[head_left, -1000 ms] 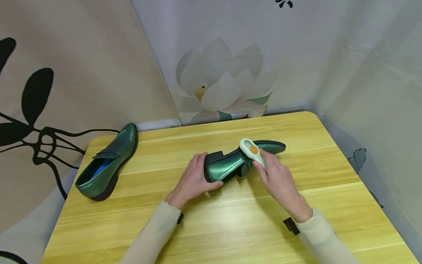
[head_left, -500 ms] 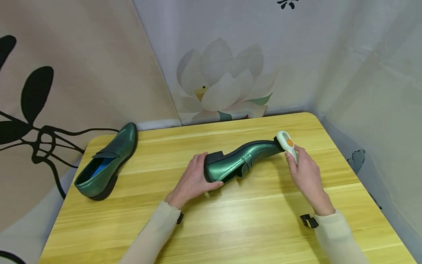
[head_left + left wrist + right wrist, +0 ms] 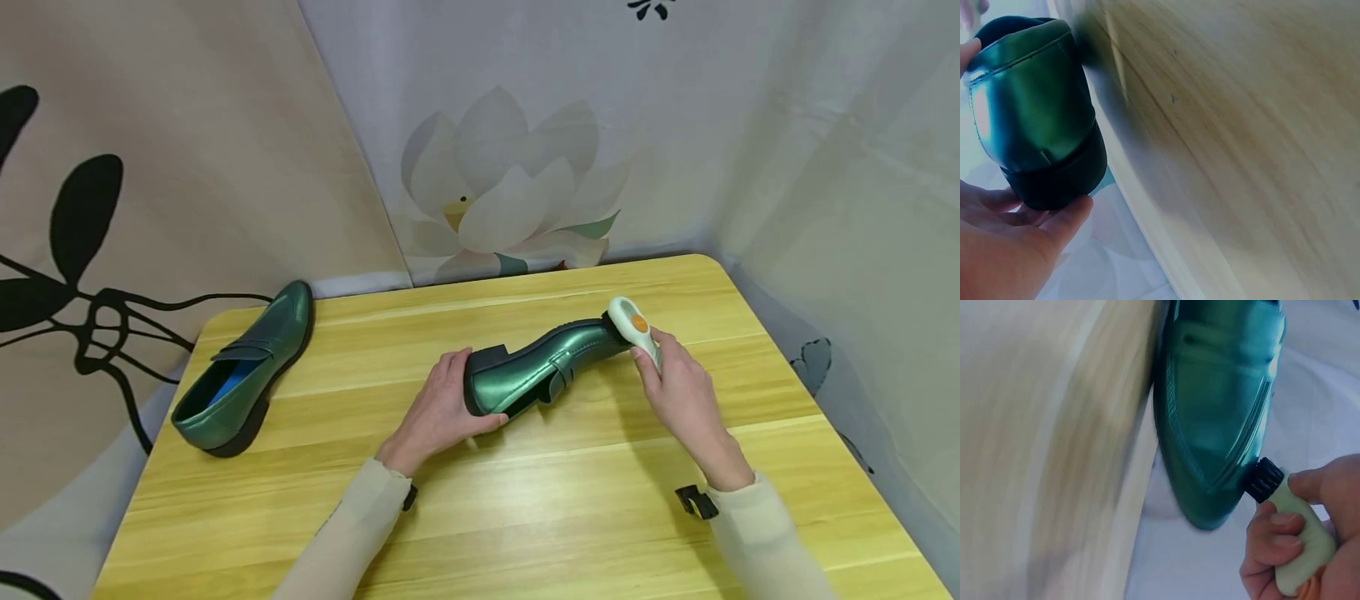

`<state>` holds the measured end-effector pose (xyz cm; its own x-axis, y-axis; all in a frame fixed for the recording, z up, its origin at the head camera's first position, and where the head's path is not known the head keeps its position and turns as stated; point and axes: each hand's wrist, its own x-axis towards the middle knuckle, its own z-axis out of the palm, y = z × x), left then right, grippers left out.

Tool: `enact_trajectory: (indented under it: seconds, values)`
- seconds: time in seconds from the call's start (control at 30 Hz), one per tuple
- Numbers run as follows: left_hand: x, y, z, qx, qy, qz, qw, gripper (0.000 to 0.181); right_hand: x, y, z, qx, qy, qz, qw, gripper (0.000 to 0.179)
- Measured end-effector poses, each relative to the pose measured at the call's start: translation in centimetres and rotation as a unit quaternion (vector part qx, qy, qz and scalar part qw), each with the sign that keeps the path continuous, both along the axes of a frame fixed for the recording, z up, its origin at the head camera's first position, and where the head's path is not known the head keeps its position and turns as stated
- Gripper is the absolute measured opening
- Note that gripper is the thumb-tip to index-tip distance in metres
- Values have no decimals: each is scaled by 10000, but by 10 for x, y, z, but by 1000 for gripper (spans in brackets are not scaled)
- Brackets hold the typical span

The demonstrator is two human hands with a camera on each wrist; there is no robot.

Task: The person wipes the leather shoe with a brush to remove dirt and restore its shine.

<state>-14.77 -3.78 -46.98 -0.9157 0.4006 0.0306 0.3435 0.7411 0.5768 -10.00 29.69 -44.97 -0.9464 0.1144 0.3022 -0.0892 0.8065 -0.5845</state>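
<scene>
A shiny green loafer (image 3: 525, 371) lies on its side at mid-table, toe to the right. My left hand (image 3: 442, 404) grips its heel, thumb at the opening and fingers around the black heel block, as the left wrist view also shows on the heel (image 3: 1054, 184). In my right hand (image 3: 686, 400) is a pale green shoe brush (image 3: 633, 325) with an orange spot on it. Its black bristles (image 3: 1264, 480) are right at the side of the toe (image 3: 1207, 506) in the right wrist view.
The matching green loafer (image 3: 243, 371) stands upright at the table's left edge, its blue insole showing. Under everything is a wood-grain table (image 3: 525, 517). Printed fabric curtains (image 3: 525, 150) hang behind the table and along its sides.
My right hand has carried the brush from the middle of the shoe out to the toe tip, then slightly back left along the toe. The left hand and both loafers have stayed put.
</scene>
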Motion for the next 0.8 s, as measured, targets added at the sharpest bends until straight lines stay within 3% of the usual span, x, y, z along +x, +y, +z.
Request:
enact_trajectory:
  seconds: [0.17, 0.33, 0.8]
  values:
    - [-1, 0, 2, -13, -37, 33, 10000, 113, 0, 24, 0, -137, -629, -287, 9975, 58]
    - [-2, 0, 3, -31, -91, 52, 9999, 113, 1, 41, -2, -459, -1236, -187, 9911, 67]
    - [-1, -2, -1, 44, -159, 84, 9998, 112, -4, 54, -5, -1035, -2016, -52, 9740, 71]
